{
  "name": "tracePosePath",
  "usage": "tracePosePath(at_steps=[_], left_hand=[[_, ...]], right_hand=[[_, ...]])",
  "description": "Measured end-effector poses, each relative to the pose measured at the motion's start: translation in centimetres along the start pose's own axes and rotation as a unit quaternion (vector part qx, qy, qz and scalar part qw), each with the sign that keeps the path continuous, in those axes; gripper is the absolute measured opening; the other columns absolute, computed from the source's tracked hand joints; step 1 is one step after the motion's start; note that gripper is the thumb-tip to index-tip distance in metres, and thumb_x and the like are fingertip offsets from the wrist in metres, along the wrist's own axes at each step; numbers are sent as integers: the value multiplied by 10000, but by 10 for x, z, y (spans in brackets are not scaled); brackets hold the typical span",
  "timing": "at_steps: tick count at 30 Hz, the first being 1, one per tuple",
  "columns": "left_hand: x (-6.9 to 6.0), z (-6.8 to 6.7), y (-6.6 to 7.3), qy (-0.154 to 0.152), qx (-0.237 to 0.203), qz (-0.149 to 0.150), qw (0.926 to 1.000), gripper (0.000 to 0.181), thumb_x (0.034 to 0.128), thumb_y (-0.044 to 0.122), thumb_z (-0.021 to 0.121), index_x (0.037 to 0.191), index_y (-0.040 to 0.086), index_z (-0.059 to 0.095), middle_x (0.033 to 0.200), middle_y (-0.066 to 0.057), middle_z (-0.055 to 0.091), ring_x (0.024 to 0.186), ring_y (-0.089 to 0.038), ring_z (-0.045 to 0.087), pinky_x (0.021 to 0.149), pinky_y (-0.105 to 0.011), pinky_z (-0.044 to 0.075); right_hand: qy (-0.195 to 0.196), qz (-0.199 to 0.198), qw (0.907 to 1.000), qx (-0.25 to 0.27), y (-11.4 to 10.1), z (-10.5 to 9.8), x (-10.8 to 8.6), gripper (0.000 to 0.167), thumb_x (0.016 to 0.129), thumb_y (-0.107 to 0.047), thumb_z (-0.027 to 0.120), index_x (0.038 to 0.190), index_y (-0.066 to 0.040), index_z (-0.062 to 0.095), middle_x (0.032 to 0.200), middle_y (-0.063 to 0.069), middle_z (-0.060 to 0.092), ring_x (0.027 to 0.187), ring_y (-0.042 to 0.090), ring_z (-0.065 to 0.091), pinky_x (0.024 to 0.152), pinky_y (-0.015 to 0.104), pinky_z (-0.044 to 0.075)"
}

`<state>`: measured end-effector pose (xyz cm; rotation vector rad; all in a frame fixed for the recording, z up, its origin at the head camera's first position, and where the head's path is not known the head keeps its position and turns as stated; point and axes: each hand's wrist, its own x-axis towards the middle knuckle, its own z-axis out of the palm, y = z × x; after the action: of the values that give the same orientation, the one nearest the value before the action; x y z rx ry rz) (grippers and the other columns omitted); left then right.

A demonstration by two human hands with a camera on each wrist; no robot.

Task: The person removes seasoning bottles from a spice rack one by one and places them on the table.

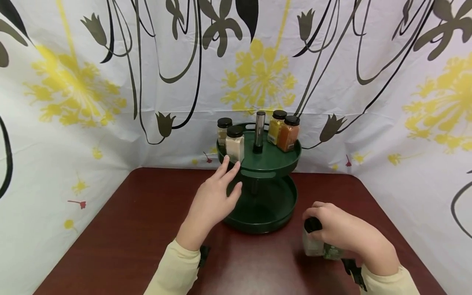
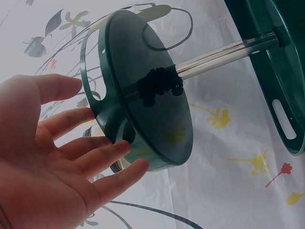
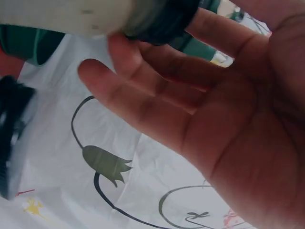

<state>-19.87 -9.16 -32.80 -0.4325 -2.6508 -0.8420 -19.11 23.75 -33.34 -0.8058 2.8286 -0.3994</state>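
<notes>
My left hand (image 1: 215, 200) is at the front left rim of the upper tier (image 1: 258, 163) of a green two-tier stand, fingers spread and fairly straight. In the left wrist view its fingertips meet the tier's side wall. With my right hand (image 1: 341, 227) I grip a spice jar (image 1: 312, 245) by its black lid; the right wrist view shows its pale contents (image 3: 71, 16). A second spice jar (image 1: 333, 252), with green contents, stands beside it, partly hidden under the hand. Its black lid (image 3: 14, 136) seems to be the one at the left of the right wrist view.
On the upper tier stand a cream-filled jar (image 1: 234, 149), a tan one (image 1: 222, 134), a yellow one (image 1: 275, 130) and an orange one (image 1: 289, 138), around a metal post (image 1: 259, 129). Below is the lower tier (image 1: 265, 227). A patterned cloth (image 1: 184, 135) surrounds the dark red table (image 1: 129, 229).
</notes>
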Motion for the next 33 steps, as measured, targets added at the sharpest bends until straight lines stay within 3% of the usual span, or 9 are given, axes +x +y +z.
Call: tracePosePath(at_steps=[10, 14, 22, 24, 25, 27, 28, 30, 33], left_hand=[[-1, 2, 1, 102, 13, 37, 9999, 574, 1078, 311, 624, 1627, 249, 468, 1759, -48, 304, 406, -142, 360, 456, -258, 351], [1, 1, 2, 215, 71, 104, 9997, 565, 1074, 301, 633, 1617, 238, 487, 1747, -60, 329, 421, -144, 376, 465, -260, 358], [-1, 2, 2, 285, 199, 144, 9993, 556, 1074, 294, 638, 1609, 230, 499, 1734, -82, 357, 437, -136, 415, 472, -257, 354], [-2, 2, 3, 329, 290, 195, 9988, 553, 1074, 296, 638, 1605, 219, 506, 1730, -98, 365, 472, -168, 485, 478, -275, 377], [-3, 3, 3, 375, 371, 232, 9983, 551, 1074, 300, 639, 1603, 213, 510, 1726, -104, 373, 549, -198, 593, 494, -286, 410], [-4, 4, 4, 480, 540, 312, 9969, 545, 1073, 299, 642, 1595, 200, 521, 1712, -119, 396, 851, -277, 765, 573, -337, 540], [-4, 5, 5, 547, 615, 376, 9959, 540, 1071, 298, 645, 1588, 190, 531, 1703, -133, 409, 1051, -315, 775, 627, -372, 590], [-4, 6, 7, 667, 768, 508, 9935, 527, 1069, 295, 650, 1573, 182, 550, 1685, -151, 433, 1417, -339, 615, 842, -445, 654], [-3, 10, 9, 773, 929, 710, 9901, 508, 1065, 281, 657, 1555, 179, 573, 1664, -169, 458, 1572, -329, 434, 1093, -499, 574]], right_hand=[[-580, 763, 9949, 316, -1, 9, 8, 310, 834, -111, 884, 1089, -88, 709, 1050, 33, 641, 943, 176, 598, 723, 304, 520], [-599, 915, 9933, 365, -3, 10, 9, 303, 823, -77, 876, 1065, -82, 693, 1002, 39, 625, 875, 159, 560, 681, 289, 482], [-491, 931, 9943, 143, -8, 11, 9, 324, 834, -93, 866, 1106, -69, 690, 1047, 69, 644, 912, 173, 616, 726, 329, 536], [-329, 833, 9960, 22, -13, 12, 8, 337, 852, -138, 867, 1127, -66, 685, 1059, 62, 638, 904, 162, 622, 740, 337, 547], [-179, 742, 9970, -92, -17, 12, 7, 334, 865, -173, 866, 1126, -75, 682, 1056, 50, 631, 881, 152, 619, 738, 340, 546], [248, 405, 9982, -374, -27, 11, 6, 339, 889, -245, 861, 1136, -94, 685, 1050, 22, 621, 845, 123, 610, 734, 336, 550], [545, 170, 9969, -534, -33, 11, 5, 339, 895, -267, 862, 1136, -99, 692, 1049, 15, 623, 834, 115, 609, 731, 336, 556], [1222, -276, 9889, -793, -45, 9, 5, 320, 901, -277, 863, 1129, -110, 711, 1058, 7, 633, 838, 112, 615, 733, 343, 568], [2298, -958, 9627, -1064, -62, 5, 10, 361, 888, -236, 879, 1171, -66, 732, 1161, 70, 675, 968, 183, 676, 814, 386, 613]])
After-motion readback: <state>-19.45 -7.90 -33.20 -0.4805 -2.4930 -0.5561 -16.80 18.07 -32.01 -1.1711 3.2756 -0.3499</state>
